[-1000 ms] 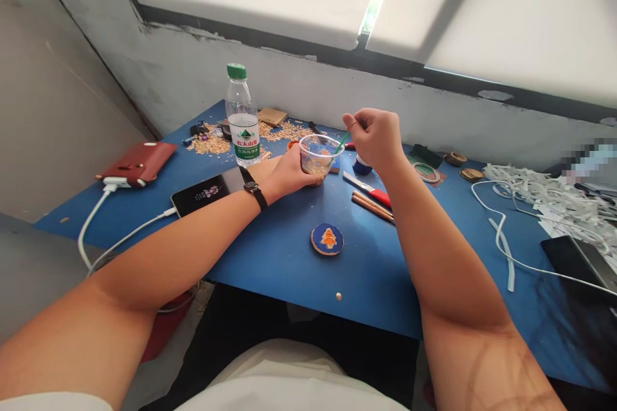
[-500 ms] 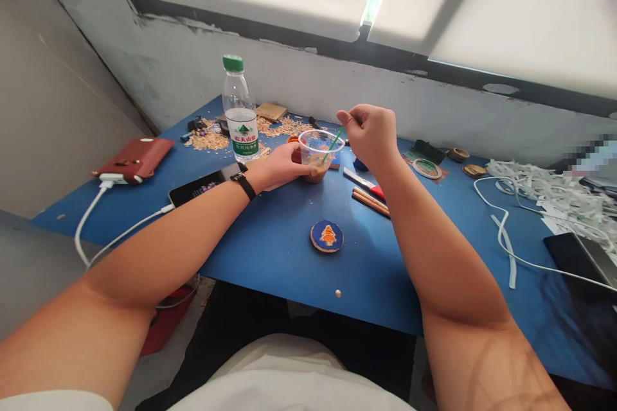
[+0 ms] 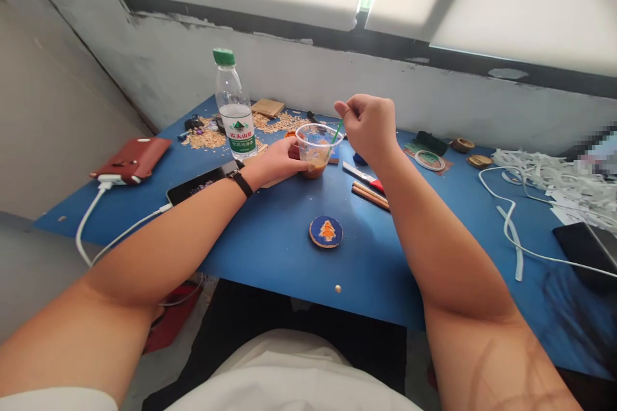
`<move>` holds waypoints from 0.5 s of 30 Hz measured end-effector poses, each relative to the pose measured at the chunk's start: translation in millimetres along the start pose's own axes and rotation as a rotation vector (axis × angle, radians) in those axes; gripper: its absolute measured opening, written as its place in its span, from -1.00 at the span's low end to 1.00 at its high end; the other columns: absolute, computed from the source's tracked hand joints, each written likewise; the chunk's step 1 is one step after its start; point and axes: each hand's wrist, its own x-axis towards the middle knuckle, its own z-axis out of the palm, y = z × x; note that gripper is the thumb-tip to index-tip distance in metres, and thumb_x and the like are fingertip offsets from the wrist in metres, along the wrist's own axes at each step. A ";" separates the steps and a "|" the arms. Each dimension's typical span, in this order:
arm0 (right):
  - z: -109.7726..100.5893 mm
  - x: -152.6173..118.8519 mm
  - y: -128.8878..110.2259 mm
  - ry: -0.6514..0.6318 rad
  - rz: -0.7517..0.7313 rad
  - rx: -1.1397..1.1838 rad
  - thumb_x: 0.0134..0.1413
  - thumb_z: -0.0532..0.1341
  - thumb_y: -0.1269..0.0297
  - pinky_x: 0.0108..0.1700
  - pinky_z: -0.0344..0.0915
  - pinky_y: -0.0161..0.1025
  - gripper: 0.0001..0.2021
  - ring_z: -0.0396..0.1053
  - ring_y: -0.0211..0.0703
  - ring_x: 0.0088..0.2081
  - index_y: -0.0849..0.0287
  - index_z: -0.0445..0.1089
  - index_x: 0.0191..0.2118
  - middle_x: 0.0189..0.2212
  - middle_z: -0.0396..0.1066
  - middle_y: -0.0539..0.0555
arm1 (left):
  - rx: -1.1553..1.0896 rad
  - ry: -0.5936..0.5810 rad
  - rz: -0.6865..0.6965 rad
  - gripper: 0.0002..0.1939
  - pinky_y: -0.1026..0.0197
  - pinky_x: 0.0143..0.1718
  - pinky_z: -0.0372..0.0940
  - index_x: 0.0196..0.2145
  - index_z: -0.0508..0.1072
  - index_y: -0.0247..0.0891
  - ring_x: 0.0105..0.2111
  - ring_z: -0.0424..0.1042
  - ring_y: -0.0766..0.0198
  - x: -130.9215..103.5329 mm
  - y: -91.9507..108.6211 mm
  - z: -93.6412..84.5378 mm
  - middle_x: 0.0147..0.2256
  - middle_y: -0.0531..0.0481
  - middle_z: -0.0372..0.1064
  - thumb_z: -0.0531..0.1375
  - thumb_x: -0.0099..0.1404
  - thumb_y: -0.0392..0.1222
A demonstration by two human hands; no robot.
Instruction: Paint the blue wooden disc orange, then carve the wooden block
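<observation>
My left hand [image 3: 278,162] is closed around the side of a clear plastic cup [image 3: 315,151] with murky brown liquid at its bottom. Above the cup's right rim, my right hand [image 3: 370,123] pinches the top of a thin green-handled paintbrush [image 3: 337,133]. The brush slants down into the cup, and its tip cannot be made out. Nearer the table edge lies a round wooden disc [image 3: 326,232], painted blue with an orange tree on it. Right of the cup are a utility knife [image 3: 359,173] and wooden-handled tools [image 3: 370,194], partly behind my right forearm.
A water bottle [image 3: 236,117] stands left of the cup, with wood shavings [image 3: 208,135] behind it. A phone [image 3: 198,186] and a brown leather case [image 3: 132,159] lie on the left, joined by a white cable. Shredded paper [image 3: 544,173] and another cable [image 3: 511,231] spread across the right side.
The brush has shifted and stands more upright in the cup, with my right hand still pinching it. My left hand keeps its hold. The whole view has tilted slightly.
</observation>
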 end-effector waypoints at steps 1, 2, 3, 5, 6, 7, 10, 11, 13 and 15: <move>0.1 0.3 -0.8 -0.019 0.003 0.003 0.68 0.42 0.06 0.02 0.46 0.08 -0.55 0.31 0.01 -0.23 0.00 0.45 -0.37 -0.45 0.27 0.00 | -0.023 -0.003 -0.010 -0.26 -0.37 0.40 0.67 0.11 0.68 -0.20 0.24 0.80 -0.33 0.0 0.2 0.1 0.11 -0.31 0.84 0.82 0.09 0.01; 0.2 0.5 -1.4 -0.034 0.006 0.012 0.68 0.42 0.07 0.01 0.45 0.08 -0.53 0.28 0.00 -0.25 -0.01 0.42 -0.38 -0.45 0.24 0.00 | -0.041 -0.006 -0.014 -0.26 -0.38 0.41 0.66 0.10 0.67 -0.19 0.26 0.80 -0.35 -0.1 0.4 0.3 0.12 -0.32 0.84 0.83 0.07 0.01; 0.4 0.8 -1.8 -0.043 0.009 0.030 0.67 0.44 0.07 0.00 0.44 0.07 -0.52 0.26 -0.01 -0.25 -0.01 0.40 -0.39 -0.46 0.22 -0.01 | -0.053 -0.007 -0.018 -0.26 -0.40 0.41 0.65 0.09 0.67 -0.17 0.26 0.80 -0.36 -0.2 0.7 0.5 0.13 -0.32 0.85 0.84 0.06 0.01; 0.8 1.3 -1.7 -0.039 0.016 0.082 0.63 0.49 0.05 0.00 0.44 0.06 -0.53 0.27 -0.01 -0.24 -0.02 0.41 -0.38 -0.46 0.19 -0.03 | -0.059 -0.003 -0.028 -0.26 -0.43 0.42 0.64 0.08 0.68 -0.13 0.28 0.79 -0.37 -0.6 1.5 0.9 0.13 -0.31 0.86 0.86 0.05 -0.01; 1.1 1.5 -1.1 -0.030 0.019 0.110 0.60 0.53 0.03 0.01 0.46 0.06 -0.55 0.28 0.00 -0.23 -0.02 0.44 -0.36 -0.46 0.18 -0.03 | -0.057 0.001 -0.033 -0.25 -0.44 0.43 0.63 0.09 0.69 -0.13 0.29 0.79 -0.38 -0.8 2.0 1.0 0.13 -0.31 0.86 0.86 0.04 -0.02; 1.3 1.6 -0.5 -0.023 0.021 0.135 0.58 0.56 0.02 0.02 0.47 0.06 -0.57 0.31 0.01 -0.22 -0.02 0.47 -0.34 -0.46 0.18 -0.04 | -0.055 0.004 -0.035 -0.24 -0.45 0.44 0.62 0.10 0.70 -0.13 0.30 0.78 -0.38 -1.0 2.5 1.0 0.14 -0.31 0.86 0.87 0.04 -0.02; 1.5 1.5 1.0 -0.020 0.013 0.154 0.58 0.56 0.00 0.02 0.52 0.07 -0.58 0.35 0.03 -0.21 -0.02 0.51 -0.32 -0.46 0.20 -0.02 | -0.057 0.002 -0.035 -0.22 -0.46 0.46 0.60 0.11 0.70 -0.15 0.32 0.77 -0.38 -1.2 3.7 0.9 0.15 -0.31 0.86 0.87 0.03 -0.01; 1.4 1.4 1.1 -0.017 0.006 0.142 0.60 0.54 0.00 0.03 0.53 0.08 -0.57 0.34 0.03 -0.21 -0.02 0.49 -0.34 -0.47 0.20 -0.02 | -0.059 -0.002 -0.034 -0.22 -0.46 0.47 0.60 0.10 0.70 -0.15 0.32 0.77 -0.39 -1.3 4.1 1.0 0.16 -0.32 0.86 0.87 0.02 -0.01; 1.1 1.4 1.3 -0.005 -0.004 0.113 0.63 0.52 -0.02 0.02 0.53 0.09 -0.50 0.33 0.00 -0.25 -0.02 0.43 -0.39 -0.48 0.20 -0.02 | -0.061 -0.007 -0.032 -0.24 -0.46 0.48 0.60 0.10 0.70 -0.16 0.33 0.78 -0.39 -1.8 5.3 1.3 0.17 -0.34 0.86 0.87 0.03 -0.01; 0.4 2.6 2.6 0.028 0.001 0.110 0.66 0.51 -0.08 0.01 0.53 0.08 -0.45 0.34 -0.02 -0.27 -0.02 0.40 -0.39 -0.49 0.23 -0.02 | -0.061 -0.012 -0.031 -0.24 -0.47 0.48 0.60 0.10 0.71 -0.16 0.35 0.78 -0.41 -2.9 7.0 1.8 0.19 -0.35 0.86 0.87 0.05 -0.01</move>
